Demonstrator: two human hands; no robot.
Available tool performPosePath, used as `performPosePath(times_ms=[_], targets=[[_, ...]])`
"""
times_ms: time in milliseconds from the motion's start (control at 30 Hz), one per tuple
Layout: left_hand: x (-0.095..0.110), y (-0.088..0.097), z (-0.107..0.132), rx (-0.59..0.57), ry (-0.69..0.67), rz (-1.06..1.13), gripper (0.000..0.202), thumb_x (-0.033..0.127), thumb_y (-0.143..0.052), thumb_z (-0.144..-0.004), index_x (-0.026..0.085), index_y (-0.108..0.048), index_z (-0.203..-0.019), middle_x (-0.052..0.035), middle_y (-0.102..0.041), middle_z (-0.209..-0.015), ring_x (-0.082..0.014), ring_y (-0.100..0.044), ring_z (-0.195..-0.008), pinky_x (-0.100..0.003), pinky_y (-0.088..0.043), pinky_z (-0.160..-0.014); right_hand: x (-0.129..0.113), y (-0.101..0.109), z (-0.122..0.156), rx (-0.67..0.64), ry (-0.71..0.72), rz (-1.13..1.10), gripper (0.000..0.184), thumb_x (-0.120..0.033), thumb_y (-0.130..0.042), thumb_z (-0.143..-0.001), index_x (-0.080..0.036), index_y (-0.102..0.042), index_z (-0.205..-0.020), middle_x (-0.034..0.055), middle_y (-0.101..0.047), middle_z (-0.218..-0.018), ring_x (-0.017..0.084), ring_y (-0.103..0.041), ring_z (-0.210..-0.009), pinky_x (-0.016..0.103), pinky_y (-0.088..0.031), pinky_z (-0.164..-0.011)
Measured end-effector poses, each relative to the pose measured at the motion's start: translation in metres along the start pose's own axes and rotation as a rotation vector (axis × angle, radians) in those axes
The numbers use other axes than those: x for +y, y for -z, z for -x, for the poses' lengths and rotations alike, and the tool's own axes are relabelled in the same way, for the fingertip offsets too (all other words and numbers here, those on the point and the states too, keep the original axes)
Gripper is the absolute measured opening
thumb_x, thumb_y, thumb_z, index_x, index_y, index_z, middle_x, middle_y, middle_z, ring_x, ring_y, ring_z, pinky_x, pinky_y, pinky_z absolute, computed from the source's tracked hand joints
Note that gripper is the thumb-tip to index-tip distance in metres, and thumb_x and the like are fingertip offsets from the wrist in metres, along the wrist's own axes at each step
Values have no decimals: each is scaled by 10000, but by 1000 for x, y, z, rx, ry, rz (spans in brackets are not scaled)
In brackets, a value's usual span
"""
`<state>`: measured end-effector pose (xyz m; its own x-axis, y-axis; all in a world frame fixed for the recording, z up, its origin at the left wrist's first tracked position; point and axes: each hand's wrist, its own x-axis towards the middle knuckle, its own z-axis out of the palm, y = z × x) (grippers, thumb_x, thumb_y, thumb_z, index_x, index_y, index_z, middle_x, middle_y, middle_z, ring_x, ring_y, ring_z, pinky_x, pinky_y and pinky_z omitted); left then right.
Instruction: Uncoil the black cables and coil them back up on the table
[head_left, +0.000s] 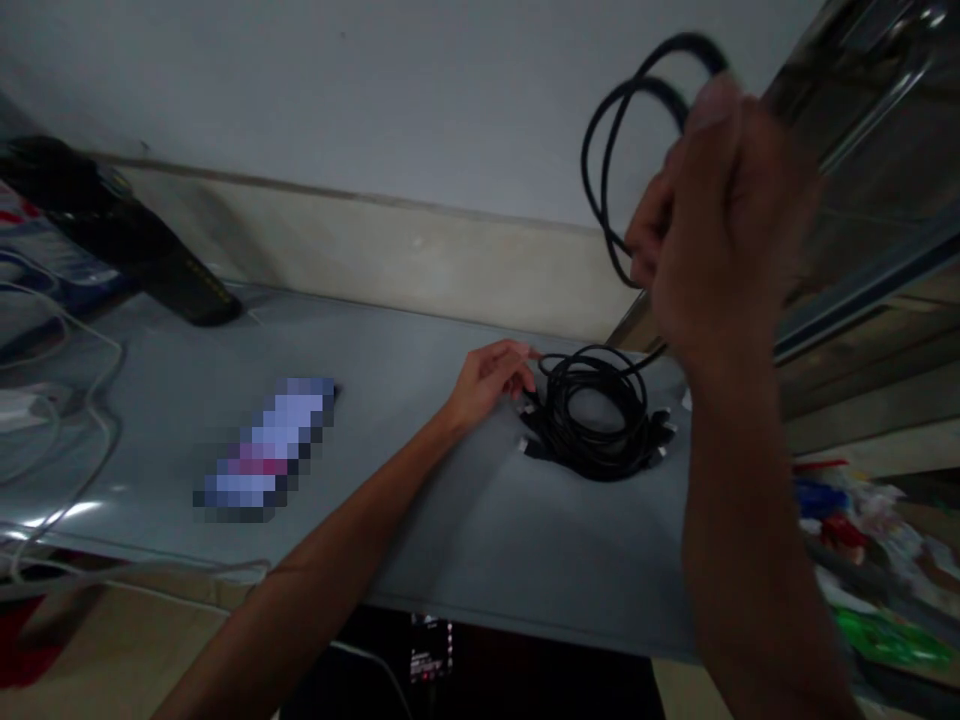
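Observation:
Raised high at the right, my right hand (720,200) is closed around a black cable (600,170), which loops out to the left of the fingers. Below it, a pile of coiled black cables (596,425) lies on the grey tabletop (420,480), with several metal-tipped plugs sticking out at its sides. A strand runs from the pile up toward the right hand. My left hand (495,378) rests at the left edge of the pile, fingers bent against the cables. Whether those fingertips grip a strand cannot be made out.
A phone-like object (270,445), blurred out, lies left of my left forearm. Farther left are a dark upright object (142,235) and white cords (97,410). A wall (375,110) closes the back. Assorted packets (885,620) lie below the right edge.

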<state>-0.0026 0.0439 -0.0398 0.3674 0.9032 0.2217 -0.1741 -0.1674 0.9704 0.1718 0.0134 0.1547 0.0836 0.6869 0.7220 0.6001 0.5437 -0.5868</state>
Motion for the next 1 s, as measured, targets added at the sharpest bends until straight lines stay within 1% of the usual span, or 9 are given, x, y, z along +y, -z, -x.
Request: performPosePath(times_ms=[67,133,267,467,633,700,833,933,1000], targets=[[4,-1,-1,-30,64,114,523,644,-784,-971,154,-811,-1152,-69,-782,-807,-131,-617,-586,-271,-411,-527,-3,2,2,-123,45,90,582,-562,-333,-1182,-179,-585,-822,-69,-514,-652,61,-597,-609,275,-394,-679],[7,-1,-1,-54,128,214,492,530,-890,-912,153,-822,-1222,-76,-803,-862,-124,-652,-627,-243,-399,-522,-5,3,4,-348,44,194,600,-540,-380,-1213,-191,-583,-769,-36,-568,-642,88,-583,-609,291,-406,-684],[11,6,-3,-48,229,390,424,347,-954,-857,163,-846,-1223,-93,-830,-1015,-137,-744,-793,-215,-518,-633,2,1,10,-715,1,383,510,-520,-535,-1177,-187,-686,-822,53,-697,-768,172,-653,-741,314,-447,-751],[14,9,-3,1,293,653,271,192,-829,-913,134,-853,-1177,-124,-840,-1168,-161,-783,-910,-239,-620,-818,26,-1,21,-1057,-178,528,513,-684,-660,-1046,-186,-754,-966,134,-767,-931,259,-713,-847,330,-463,-715],[12,9,-4,14,354,791,252,184,-681,-1017,108,-830,-1206,-152,-835,-1167,-186,-794,-1012,-252,-635,-897,29,-2,22,-1246,-195,422,253,-433,-700,-1041,-205,-738,-939,70,-736,-763,223,-701,-737,320,-457,-688],[12,11,-5,15,346,797,260,193,-648,-1044,115,-821,-1223,-145,-832,-1193,-184,-796,-1017,-251,-637,-872,30,-2,21,-1179,-146,430,231,-366,-638,-1065,-198,-715,-927,74,-726,-766,214,-683,-732,319,-450,-690],[14,16,-6,20,329,768,293,242,-613,-1075,131,-814,-1256,-135,-818,-1299,-179,-796,-995,-266,-637,-844,32,4,14,-748,6,562,168,-309,-607,-1070,-189,-667,-969,104,-726,-945,234,-671,-886,331,-464,-778],[16,18,-6,62,317,721,285,270,-645,-1056,148,-824,-1242,-130,-821,-1301,-186,-793,-996,-273,-629,-845,21,17,5,-461,0,640,147,-249,-614,-1055,-216,-594,-913,73,-678,-920,233,-647,-905,363,-469,-860],[17,18,-5,78,309,691,287,288,-670,-1043,150,-831,-1236,-129,-823,-1290,-192,-787,-1010,-274,-624,-848,8,30,0,-294,-17,660,248,-234,-659,-1033,-241,-507,-837,44,-636,-869,217,-624,-859,370,-456,-859]])
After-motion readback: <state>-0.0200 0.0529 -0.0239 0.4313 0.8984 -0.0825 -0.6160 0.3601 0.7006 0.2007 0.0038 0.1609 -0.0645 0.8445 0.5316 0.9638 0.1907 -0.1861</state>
